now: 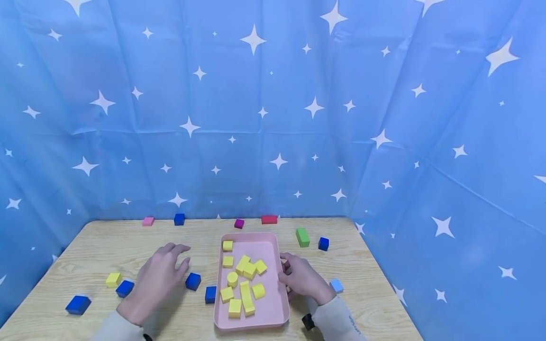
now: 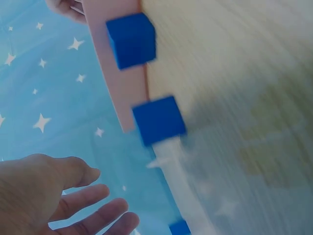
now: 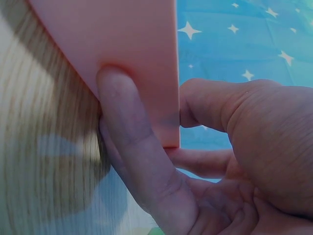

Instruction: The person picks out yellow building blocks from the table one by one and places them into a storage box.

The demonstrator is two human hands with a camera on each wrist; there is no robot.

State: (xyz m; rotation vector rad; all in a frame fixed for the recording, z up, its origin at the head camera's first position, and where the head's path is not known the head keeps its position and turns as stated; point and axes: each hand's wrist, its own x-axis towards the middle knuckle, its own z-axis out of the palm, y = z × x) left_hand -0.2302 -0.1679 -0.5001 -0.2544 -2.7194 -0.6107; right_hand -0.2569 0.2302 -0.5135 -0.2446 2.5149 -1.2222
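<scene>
A pink tray (image 1: 281,265) lies in the middle of the table, with several yellow blocks (image 1: 249,271) inside. My right hand (image 1: 304,278) holds its right side. In the right wrist view, the fingers (image 3: 128,107) press against the tray's outer wall (image 3: 132,34) and the thumb is at the rim. My left hand (image 1: 159,274) hovers left of the tray with fingers spread and nothing in them. Close to it are a blue cube (image 1: 193,281) on its right and a blue block (image 1: 125,288) on its left. Another blue cube (image 1: 210,294) sits right beside the tray's left wall.
Further left lie a yellow block (image 1: 113,280) and a blue block (image 1: 78,305). Along the back are pink (image 1: 148,221), blue (image 1: 179,219), magenta (image 1: 239,223) and red blocks (image 1: 269,219). To the right are green (image 1: 302,237), dark blue (image 1: 323,244) and light blue blocks (image 1: 336,285).
</scene>
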